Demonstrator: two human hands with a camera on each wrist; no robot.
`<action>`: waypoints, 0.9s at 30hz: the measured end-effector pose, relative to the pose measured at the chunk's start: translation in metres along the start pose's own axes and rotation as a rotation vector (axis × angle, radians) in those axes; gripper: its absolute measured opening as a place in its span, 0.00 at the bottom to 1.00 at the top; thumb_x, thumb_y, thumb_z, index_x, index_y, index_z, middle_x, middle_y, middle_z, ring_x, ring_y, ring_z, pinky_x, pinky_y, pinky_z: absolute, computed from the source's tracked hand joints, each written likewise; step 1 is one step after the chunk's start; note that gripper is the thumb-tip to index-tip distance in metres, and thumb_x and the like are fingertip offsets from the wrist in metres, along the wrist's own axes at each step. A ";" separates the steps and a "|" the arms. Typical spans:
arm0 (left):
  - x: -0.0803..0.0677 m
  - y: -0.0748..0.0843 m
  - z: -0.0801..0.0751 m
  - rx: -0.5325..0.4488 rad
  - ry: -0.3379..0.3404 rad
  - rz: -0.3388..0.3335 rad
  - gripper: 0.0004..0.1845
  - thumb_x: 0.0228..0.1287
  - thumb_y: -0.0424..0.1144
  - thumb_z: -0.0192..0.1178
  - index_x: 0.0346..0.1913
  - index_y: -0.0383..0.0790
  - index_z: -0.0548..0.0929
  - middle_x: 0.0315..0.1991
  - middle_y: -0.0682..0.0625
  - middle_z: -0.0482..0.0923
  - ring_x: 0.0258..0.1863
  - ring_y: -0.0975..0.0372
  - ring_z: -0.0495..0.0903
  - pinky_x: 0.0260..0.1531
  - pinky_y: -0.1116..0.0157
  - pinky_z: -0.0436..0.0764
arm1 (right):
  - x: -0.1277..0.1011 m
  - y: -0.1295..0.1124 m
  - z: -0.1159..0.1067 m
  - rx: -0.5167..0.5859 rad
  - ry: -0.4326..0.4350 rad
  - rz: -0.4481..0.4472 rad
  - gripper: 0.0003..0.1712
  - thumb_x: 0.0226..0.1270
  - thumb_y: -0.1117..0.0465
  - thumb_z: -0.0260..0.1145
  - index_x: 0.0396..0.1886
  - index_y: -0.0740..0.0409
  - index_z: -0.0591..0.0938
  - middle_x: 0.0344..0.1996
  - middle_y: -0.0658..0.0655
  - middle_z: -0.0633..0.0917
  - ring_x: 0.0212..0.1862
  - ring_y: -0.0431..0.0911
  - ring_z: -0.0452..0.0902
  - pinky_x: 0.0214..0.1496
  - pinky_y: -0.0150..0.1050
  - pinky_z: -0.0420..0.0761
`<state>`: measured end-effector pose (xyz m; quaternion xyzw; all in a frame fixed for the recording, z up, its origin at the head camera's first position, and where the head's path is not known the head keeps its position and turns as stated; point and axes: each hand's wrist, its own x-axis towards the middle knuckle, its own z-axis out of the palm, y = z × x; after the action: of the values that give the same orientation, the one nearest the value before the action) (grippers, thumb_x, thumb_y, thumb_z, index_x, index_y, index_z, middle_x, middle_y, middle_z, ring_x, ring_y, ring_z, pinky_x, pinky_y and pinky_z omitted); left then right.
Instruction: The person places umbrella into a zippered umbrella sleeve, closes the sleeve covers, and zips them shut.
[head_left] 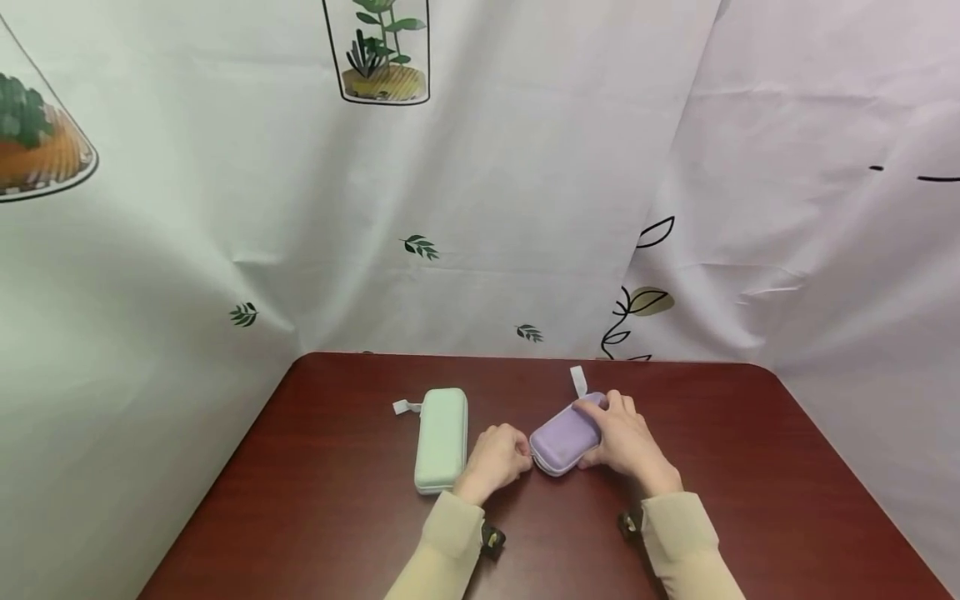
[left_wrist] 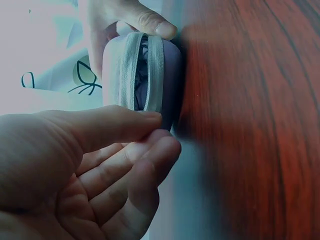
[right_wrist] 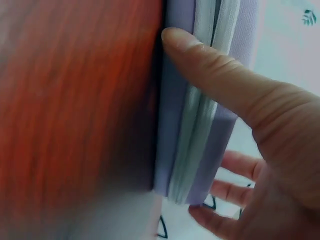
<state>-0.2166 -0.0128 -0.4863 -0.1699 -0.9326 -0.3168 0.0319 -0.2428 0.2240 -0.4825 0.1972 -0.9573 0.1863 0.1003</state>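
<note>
A lilac zip case [head_left: 564, 439] lies at an angle on the dark red table [head_left: 750, 467]. My right hand [head_left: 597, 430] grips its far half, fingers over the top and the thumb [right_wrist: 200, 55] pressed along the side of the lilac zip case [right_wrist: 176, 110]. My left hand [head_left: 522, 457] is at the near end, where thumb and forefinger pinch at the pale zip [left_wrist: 156, 75]. In the left wrist view my left hand [left_wrist: 159, 131] meets that end, and the zip gapes a little, showing a dark slit. A white loop tag [head_left: 577, 381] sticks out of the far end.
A mint green zip case [head_left: 441, 437] lies closed just left of my left hand, with a white tag [head_left: 406, 407] at its far end. White curtains printed with plants [head_left: 480, 208] hang close behind the table's back edge.
</note>
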 end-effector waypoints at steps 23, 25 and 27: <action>0.006 -0.015 0.006 -0.051 0.124 -0.051 0.07 0.47 0.34 0.70 0.19 0.49 0.84 0.14 0.63 0.73 0.18 0.70 0.71 0.24 0.69 0.70 | -0.003 0.019 0.002 0.153 -0.035 -0.164 0.46 0.32 0.47 0.85 0.56 0.56 0.79 0.56 0.59 0.76 0.62 0.59 0.67 0.60 0.58 0.66; 0.006 -0.015 0.006 -0.039 0.118 -0.057 0.07 0.47 0.34 0.70 0.19 0.49 0.83 0.14 0.64 0.72 0.18 0.70 0.71 0.24 0.69 0.70 | -0.002 0.018 0.003 0.159 -0.027 -0.155 0.45 0.31 0.47 0.85 0.55 0.55 0.80 0.55 0.58 0.77 0.60 0.57 0.67 0.58 0.57 0.67; 0.006 -0.016 0.005 -0.025 0.116 -0.057 0.08 0.47 0.34 0.69 0.19 0.50 0.83 0.14 0.64 0.72 0.18 0.69 0.71 0.25 0.68 0.71 | 0.000 0.017 0.003 0.163 -0.026 -0.140 0.44 0.31 0.48 0.86 0.54 0.54 0.80 0.54 0.56 0.77 0.59 0.56 0.68 0.57 0.55 0.68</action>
<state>-0.2276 -0.0199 -0.4986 -0.1252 -0.9295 -0.3387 0.0749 -0.2497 0.2372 -0.4905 0.2734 -0.9240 0.2535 0.0844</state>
